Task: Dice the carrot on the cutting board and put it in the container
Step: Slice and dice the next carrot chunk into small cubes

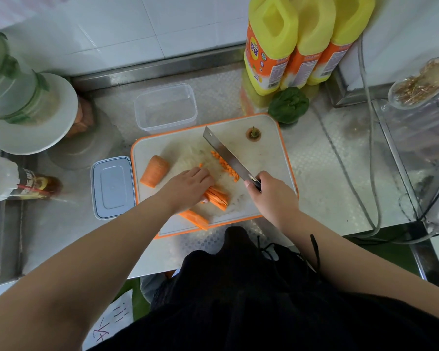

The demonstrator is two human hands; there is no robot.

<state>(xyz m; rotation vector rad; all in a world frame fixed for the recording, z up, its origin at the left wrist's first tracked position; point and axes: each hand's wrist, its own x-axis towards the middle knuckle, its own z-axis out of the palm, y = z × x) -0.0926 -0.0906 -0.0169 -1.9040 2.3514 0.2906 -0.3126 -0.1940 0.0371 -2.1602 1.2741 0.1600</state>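
On the white, orange-rimmed cutting board (pixel 271 150), my left hand (pixel 188 186) holds down a bundle of carrot sticks (pixel 217 196). My right hand (pixel 269 191) grips the handle of a cleaver (pixel 226 154) whose blade lies just right of a line of diced carrot (pixel 224 164). A thick carrot chunk (pixel 154 171) rests at the board's left, a carrot slab (pixel 195 219) at its near edge, and the carrot top (pixel 253 134) at the far right. The clear plastic container (pixel 165 107) stands beyond the board, with nothing in it.
The container's grey lid (pixel 112 187) lies left of the board. Three yellow oil bottles (pixel 289 41) and a green pepper (pixel 288 105) stand at the back right. A sauce bottle (pixel 23 184) and a plate (pixel 33 115) with a green-tinted jar are at the left, cables (pixel 370 148) at the right.
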